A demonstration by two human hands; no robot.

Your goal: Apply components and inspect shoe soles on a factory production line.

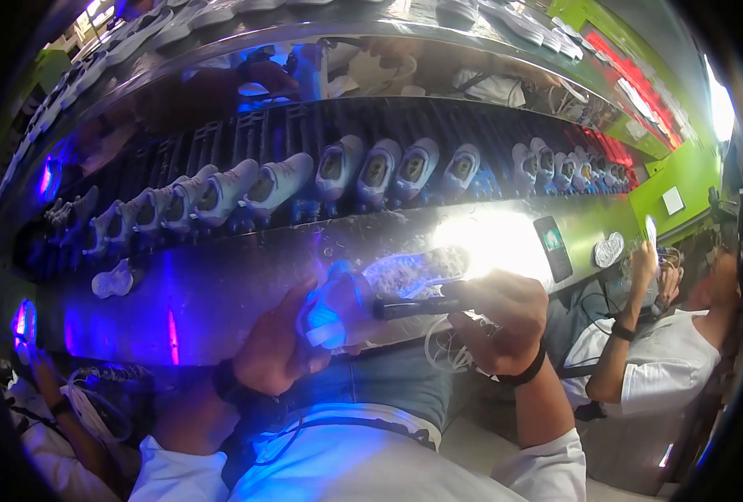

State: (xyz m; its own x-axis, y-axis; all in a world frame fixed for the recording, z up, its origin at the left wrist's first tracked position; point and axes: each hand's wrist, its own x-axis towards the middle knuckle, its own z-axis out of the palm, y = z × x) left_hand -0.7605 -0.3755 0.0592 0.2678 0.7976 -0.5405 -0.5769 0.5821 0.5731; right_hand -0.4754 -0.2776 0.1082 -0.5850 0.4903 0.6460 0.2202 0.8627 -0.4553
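Observation:
My left hand (277,345) is closed around a pale shoe (338,303) just above the near edge of the metal bench, and blue light falls on it. In my right hand (503,322) is a black rod-shaped tool (409,308), gripped with its end pointing left toward the shoe. What the tool's tip touches is not clear. Just beyond it on the bench lies a pale sole-shaped piece (413,272) covered with white fluffy scraps. A thin white cord (445,347) loops beside my right fingers.
Beyond the metal bench (212,280), white shoes (380,171) stand in a row on a dark conveyor. A bright glare, a phone (553,249) and a white sole-shaped piece (608,249) are to the right; another piece (113,280) lies left. People work at both sides.

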